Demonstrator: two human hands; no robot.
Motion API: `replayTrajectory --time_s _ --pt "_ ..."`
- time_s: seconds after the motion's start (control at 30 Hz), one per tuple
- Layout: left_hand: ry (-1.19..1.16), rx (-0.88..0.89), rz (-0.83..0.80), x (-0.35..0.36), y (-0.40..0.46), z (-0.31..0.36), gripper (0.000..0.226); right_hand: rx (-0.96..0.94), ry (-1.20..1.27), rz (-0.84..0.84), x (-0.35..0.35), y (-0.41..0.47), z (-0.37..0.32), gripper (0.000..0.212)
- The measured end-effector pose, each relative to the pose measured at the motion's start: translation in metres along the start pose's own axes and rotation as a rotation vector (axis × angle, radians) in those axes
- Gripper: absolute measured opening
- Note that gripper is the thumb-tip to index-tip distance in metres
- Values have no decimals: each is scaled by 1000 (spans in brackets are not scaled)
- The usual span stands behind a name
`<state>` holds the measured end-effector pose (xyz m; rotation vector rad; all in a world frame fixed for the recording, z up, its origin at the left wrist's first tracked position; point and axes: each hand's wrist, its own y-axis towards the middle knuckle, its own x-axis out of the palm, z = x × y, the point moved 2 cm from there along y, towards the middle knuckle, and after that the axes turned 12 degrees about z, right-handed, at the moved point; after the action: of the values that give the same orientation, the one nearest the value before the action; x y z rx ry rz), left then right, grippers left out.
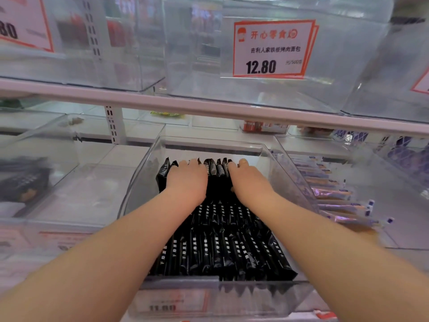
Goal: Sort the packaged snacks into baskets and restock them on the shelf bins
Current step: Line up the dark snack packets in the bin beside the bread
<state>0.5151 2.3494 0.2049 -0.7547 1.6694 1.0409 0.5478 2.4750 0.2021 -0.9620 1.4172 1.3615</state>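
Left hand (pixel 186 180) and right hand (pixel 248 180) apparently curled over upright black snack packs (pixel 214 169), in clear shelf bin (pixel 287 173)

We are standing in a snack shop aisle. Clear plastic shelf bins (pixel 148 159) are sitting in rows on white metal shelving (pixel 209 110). An orange-bordered white price card (pixel 271 48) reading 12.80 is hanging on an upper bin, and slim black foil snack packets (pixel 222 247) are lying in rows below, with purple-wrapped sticks (pixel 336 196) filling the neighbouring bin.
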Motion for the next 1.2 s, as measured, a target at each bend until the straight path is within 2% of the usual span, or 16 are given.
replayTrajectory --time_s 0.1,0.13,0.23,0.33,0.43,0.5,0.57,0.67,0.77,0.93,1.0,1.1,1.2 --pt "7 43 -85 -3 -9 -1 65 8 44 -58 -5 -5 2 43" --pt "-2 49 -91 -8 -12 -2 63 8 47 -99 -10 -7 3 49" --pt "-9 99 75 -33 -24 -4 37 -30 55 -133 -32 -20 2 68" --pt "-140 215 157 -61 -50 2 30 -89 150 18 -64 -52 1 47" --pt "-201 413 209 -87 -89 19 30 -183 261 188 -95 -110 15 27" --pt "-227 537 246 -96 -117 37 29 -215 322 239 -105 -160 32 25" --pt "-282 670 232 -97 -148 59 27 -195 345 220 -100 -204 54 17" --pt "-364 808 99 -77 -187 97 28 -154 300 5 -65 -250 88 10" --pt "-338 808 -148 -25 -217 139 27 -110 188 -245 -17 -280 123 17" --pt "-261 787 -539 72 -254 209 29 -94 114 -634 62 -328 175 16" --pt "-266 776 -660 107 -266 233 26 -16 180 -714 92 -347 192 16" --pt "-288 743 -827 153 -281 259 20 123 299 -726 143 -377 205 18" --pt "-313 669 -923 192 -291 277 25 251 346 -800 199 -407 205 20"
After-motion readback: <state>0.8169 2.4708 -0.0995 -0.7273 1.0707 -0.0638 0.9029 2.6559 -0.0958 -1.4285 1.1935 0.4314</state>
